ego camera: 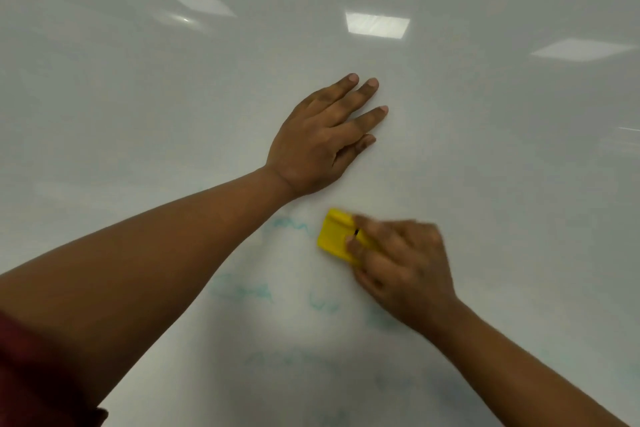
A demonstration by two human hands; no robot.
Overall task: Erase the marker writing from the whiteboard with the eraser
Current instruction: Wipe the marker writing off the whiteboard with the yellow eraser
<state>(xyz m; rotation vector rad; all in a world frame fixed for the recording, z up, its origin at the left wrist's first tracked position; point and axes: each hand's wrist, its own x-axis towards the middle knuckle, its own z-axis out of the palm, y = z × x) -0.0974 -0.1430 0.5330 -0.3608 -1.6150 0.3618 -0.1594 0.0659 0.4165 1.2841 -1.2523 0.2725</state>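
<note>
Here the right hand (401, 263) is clamped around a yellow eraser (334, 237), fingers over its top and thumb at its near side, pressing it flat on the whiteboard (485, 149) among faint teal marker writing (242, 291) that runs toward the board's near edge, which is out of view. The left hand (320, 142) holds nothing and lies open, palm down, fingers spread on bare board farther in, probably bracing the body while the other hand scrubs. Smudged teal traces to the left of and below the eraser suggest the wiping is only partly done, and the blurred right hand suggests a stroke underway.
</note>
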